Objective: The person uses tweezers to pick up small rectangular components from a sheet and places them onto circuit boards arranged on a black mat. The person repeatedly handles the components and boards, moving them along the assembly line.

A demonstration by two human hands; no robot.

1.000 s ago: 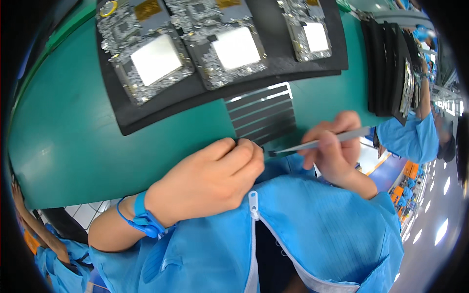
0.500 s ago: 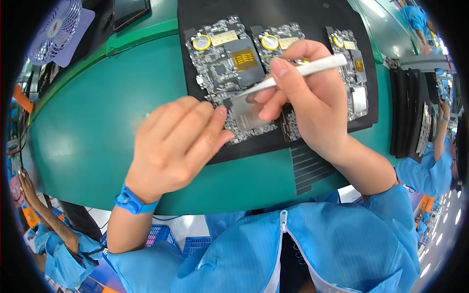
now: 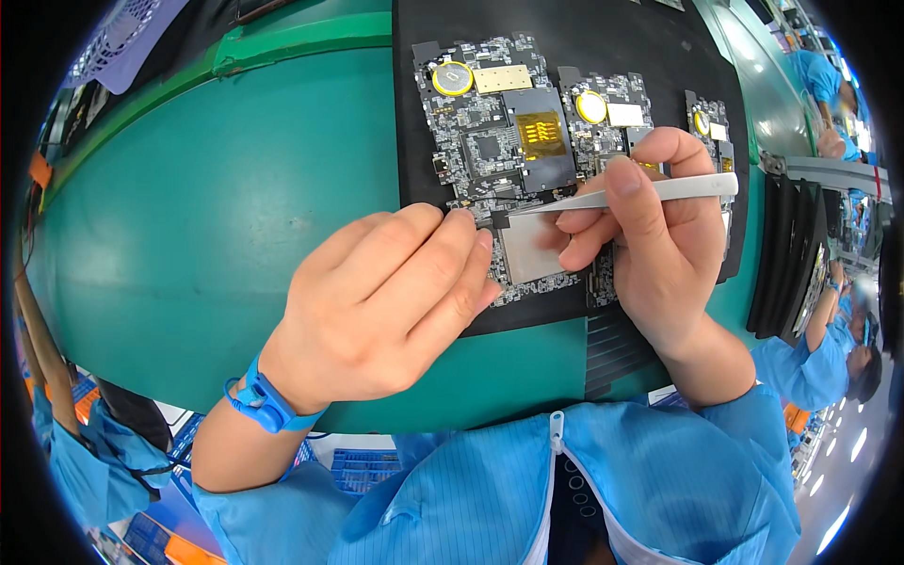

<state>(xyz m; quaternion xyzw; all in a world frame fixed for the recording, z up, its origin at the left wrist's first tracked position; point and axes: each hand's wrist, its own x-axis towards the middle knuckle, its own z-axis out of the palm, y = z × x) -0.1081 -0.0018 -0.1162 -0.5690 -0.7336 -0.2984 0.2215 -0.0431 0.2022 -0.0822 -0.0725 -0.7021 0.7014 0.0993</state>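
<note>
My right hand [image 3: 664,235] is closed around silver tweezers [image 3: 659,191], their handle end pointing right. The tweezer tips meet a small black square piece [image 3: 500,219] at the upper left corner of a silver metal plate [image 3: 535,252] on the nearest-left circuit board [image 3: 488,146]. That board also carries a round yellow-rimmed coin cell [image 3: 452,79] and a dark block with amber tape [image 3: 540,135]. My left hand [image 3: 381,301] has its fingers bunched at the board's lower left edge. Its thumb and whatever lies under its fingertips are hidden.
A black mat [image 3: 443,23] under the boards lies on the green table [image 3: 217,217]. A second board [image 3: 603,118] and a third [image 3: 711,127] lie to the right, partly behind my right hand. Black trays [image 3: 786,245] stand at the right; a purple fan [image 3: 118,42] stands far left. Other people work on both sides.
The view has shifted, so the boards and my hands appear farther right. The tweezer tips have come down onto the black square, and my left fingertips stay beside the same board.
</note>
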